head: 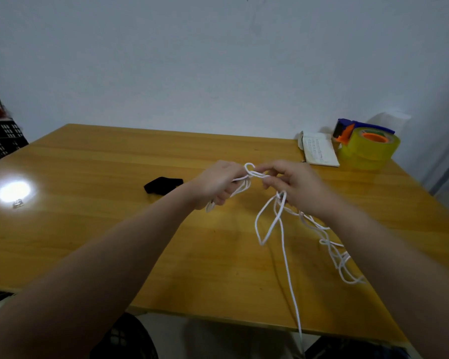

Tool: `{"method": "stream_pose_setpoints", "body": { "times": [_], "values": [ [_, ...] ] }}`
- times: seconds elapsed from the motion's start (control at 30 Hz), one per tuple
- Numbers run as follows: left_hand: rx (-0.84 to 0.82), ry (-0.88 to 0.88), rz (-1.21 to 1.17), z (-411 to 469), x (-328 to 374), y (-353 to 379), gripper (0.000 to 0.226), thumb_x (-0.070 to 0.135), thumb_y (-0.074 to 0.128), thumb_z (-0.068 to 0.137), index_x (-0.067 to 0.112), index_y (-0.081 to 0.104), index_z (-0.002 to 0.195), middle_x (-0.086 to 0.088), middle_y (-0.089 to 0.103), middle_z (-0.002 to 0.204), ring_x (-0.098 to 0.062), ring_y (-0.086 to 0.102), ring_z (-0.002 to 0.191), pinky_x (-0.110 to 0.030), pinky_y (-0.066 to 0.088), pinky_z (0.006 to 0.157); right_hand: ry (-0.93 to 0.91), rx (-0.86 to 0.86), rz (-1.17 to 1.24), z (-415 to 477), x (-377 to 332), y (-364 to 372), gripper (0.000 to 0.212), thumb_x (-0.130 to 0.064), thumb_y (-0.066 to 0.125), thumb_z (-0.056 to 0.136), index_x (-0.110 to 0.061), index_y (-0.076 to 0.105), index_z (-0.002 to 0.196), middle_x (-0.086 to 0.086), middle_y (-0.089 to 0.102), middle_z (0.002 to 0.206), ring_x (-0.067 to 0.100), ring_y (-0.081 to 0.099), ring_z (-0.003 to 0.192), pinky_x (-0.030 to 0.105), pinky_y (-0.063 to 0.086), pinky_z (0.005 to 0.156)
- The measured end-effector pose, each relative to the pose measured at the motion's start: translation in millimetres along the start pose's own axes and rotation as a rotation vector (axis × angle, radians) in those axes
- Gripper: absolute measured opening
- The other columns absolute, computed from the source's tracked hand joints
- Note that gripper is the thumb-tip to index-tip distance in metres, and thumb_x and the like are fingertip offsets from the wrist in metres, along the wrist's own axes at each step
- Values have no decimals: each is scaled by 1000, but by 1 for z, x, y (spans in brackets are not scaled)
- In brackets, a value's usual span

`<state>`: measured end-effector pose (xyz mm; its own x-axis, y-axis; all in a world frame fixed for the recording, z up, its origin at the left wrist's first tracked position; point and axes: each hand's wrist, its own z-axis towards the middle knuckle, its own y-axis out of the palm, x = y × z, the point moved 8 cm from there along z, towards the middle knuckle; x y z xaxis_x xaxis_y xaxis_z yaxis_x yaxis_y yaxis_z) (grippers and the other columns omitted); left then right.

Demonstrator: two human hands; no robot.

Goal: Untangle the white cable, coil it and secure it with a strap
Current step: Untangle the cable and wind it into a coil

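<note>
Two bare arms (101, 268) are reaching over the shiny yellow wooden desk (114, 229). The left hand (218, 183) and the right hand (293, 187) are both pinching the thin white cable (283, 244), holding a small loop up between them. The rest is hanging in loose tangles onto the desk. A soft black strap (162, 185) is lying just left of the hands. A fat roll of clear yellow tape (368, 149) is sitting by the plain pale wall (218, 60).
</note>
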<state>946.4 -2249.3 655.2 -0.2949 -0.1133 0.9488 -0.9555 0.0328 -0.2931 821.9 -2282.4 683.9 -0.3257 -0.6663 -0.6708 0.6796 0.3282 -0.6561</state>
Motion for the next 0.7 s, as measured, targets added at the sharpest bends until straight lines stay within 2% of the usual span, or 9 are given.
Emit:
{"method": "stream_pose_setpoints", "body": {
  "times": [0.13,0.27,0.37,0.43,0.5,0.53,0.57,0.63,0.7],
  "values": [
    [2,-11,-1,-5,-13,-2,37,21,43,95,21,33,60,6,23,47,-9,15,40,-21,11,44,55,244,-44,4,9,-18,15,-15,56,92,-16,69,101,-10,58,67,-1,52,55,16,40,58],
    [8,73,-20,-14,-18,6,23,30,53,95,15,55,78,5,27,46,-8,21,37,-16,18,39,227,414,-159,6,32,-37,16,-19,54,94,-10,67,98,-5,57,75,11,51,69,27,41,67],
    [72,112,-402,-14,-7,-6,30,23,47,98,18,42,69,9,23,41,-4,17,32,-13,12,39,341,283,-337,-3,57,-25,25,-32,51,95,-11,64,95,2,63,82,21,56,77,33,42,66],
    [98,127,-578,-11,1,-15,39,23,42,100,21,29,63,9,20,40,-4,16,30,-12,11,38,308,187,-491,-10,59,-11,29,-40,48,94,-16,64,92,3,66,83,23,59,79,34,41,65],
    [90,102,-699,-9,2,-17,42,25,41,100,20,25,61,8,23,39,-5,22,29,-14,17,34,241,126,-593,-13,49,2,32,-44,42,95,-18,62,92,1,67,88,24,61,86,32,37,64],
    [83,83,-757,-10,3,-15,42,25,41,100,19,29,61,7,31,40,-7,31,30,-15,25,33,217,99,-651,-12,44,8,33,-44,40,96,-19,60,93,1,67,92,25,61,90,31,33,63],
    [90,75,-819,-11,4,-15,39,25,41,100,14,37,63,4,44,42,-9,45,35,-18,38,36,198,58,-717,-10,40,13,33,-43,37,97,-19,59,96,0,66,96,26,61,94,30,31,64],
    [107,96,-946,-11,6,-15,27,22,43,99,2,51,83,-8,66,61,-20,70,61,-28,59,59,141,-4,-822,-8,35,26,29,-37,38,99,-17,59,98,2,65,99,27,61,96,30,32,64],
    [69,130,-992,-10,11,-13,23,21,42,99,-1,51,98,-17,72,83,-29,72,85,-36,58,82,12,-47,-871,-11,29,44,19,-26,53,92,-11,60,84,9,65,84,33,64,82,35,42,63]
  ]
}}
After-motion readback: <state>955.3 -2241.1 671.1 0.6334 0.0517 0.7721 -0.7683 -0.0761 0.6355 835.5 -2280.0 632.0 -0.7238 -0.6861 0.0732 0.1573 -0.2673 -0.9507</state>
